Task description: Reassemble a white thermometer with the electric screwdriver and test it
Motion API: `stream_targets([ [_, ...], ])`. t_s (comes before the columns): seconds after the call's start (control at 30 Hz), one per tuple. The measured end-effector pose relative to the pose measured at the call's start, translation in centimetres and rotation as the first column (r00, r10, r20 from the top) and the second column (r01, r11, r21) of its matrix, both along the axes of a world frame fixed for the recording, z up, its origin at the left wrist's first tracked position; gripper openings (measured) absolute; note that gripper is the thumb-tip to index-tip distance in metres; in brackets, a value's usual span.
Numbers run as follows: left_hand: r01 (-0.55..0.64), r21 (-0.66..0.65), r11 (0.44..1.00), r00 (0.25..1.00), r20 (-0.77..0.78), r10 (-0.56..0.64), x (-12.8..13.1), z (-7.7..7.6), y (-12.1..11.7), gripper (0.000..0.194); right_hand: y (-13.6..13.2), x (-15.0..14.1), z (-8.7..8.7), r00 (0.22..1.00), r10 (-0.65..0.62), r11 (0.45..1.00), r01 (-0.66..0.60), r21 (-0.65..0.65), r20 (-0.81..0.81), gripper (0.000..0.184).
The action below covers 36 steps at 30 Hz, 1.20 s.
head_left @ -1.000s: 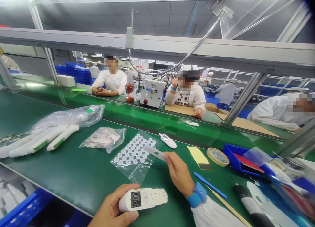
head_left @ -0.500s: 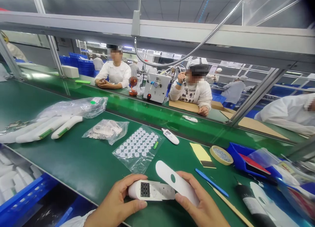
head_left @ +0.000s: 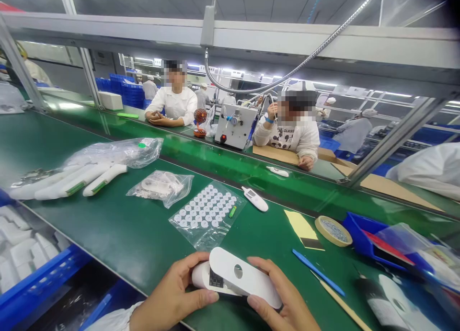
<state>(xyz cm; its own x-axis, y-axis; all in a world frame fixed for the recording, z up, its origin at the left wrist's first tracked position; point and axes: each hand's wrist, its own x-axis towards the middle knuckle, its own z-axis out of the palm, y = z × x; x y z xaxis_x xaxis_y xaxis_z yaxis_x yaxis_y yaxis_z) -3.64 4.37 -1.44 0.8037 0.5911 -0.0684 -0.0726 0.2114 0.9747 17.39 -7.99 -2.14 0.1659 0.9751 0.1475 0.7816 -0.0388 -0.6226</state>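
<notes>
My left hand grips the left end of a white device housing with a dark digit display. In my right hand is a white oblong cover with a round hole, pinched at its right end between thumb and fingers. The cover lies slantwise over the housing and hides most of its top, including part of the display. Its left end sits near my left fingertips. Whether the two parts are seated together I cannot tell. Both are held just above the green table.
Beyond my hands lie a bag of white discs, a finished-looking white device and a bag of small parts. To the right are a blue pry tool, a wooden stick, a tray of screws and a blue bin. Two co-workers sit opposite.
My right hand has moved the cover left and down, from beside the housing to over it. The display is now partly covered. The whole view has shifted slightly.
</notes>
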Motion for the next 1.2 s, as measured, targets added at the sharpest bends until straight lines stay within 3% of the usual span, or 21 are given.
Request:
stream_targets([
  [0.23,-0.048,0.011,0.999,0.998,-0.043,0.048,-0.3,0.1,-0.1,0.049,1.0,-0.4,0.8,0.994,0.107,0.977,-0.099,0.189,-0.03,0.031],
  [0.63,-0.049,0.03,0.998,0.994,-0.095,0.051,-0.2,0.1,0.1,0.05,0.8,-0.1,-0.2,0.988,0.1,0.995,-0.098,0.029,-0.121,0.035],
  [1.2,-0.049,0.012,0.999,0.994,-0.099,0.05,-0.3,-0.1,0.0,0.051,0.9,-0.4,-0.2,0.973,0.061,0.997,-0.068,-0.026,-0.221,0.035],
])
